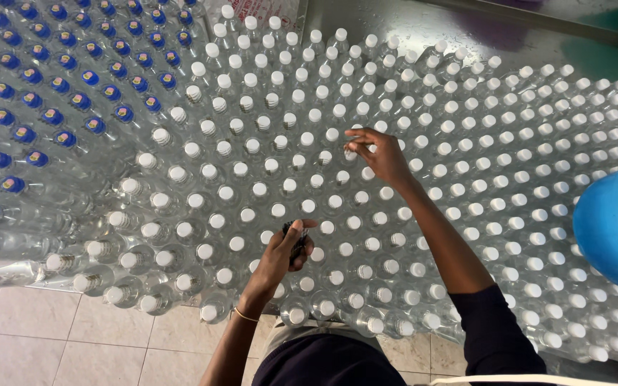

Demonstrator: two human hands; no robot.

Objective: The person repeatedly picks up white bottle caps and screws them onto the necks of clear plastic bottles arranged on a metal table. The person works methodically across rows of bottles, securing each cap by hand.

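While left fingers [291, 239] clamp a dark tool [297, 238], right fingers [359, 143] pinch a bottle cap [350, 153].

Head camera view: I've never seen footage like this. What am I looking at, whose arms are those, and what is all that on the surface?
The camera sits on a person's head and looks straight down, so both arms are their own. A metal table is packed with clear plastic bottles seen from above: white-capped bottles fill most of it, blue-capped bottles the upper left. The left hand grips a small dark object; what it is I cannot tell. The right hand pinches a white cap. A blue bucket holds loose caps.
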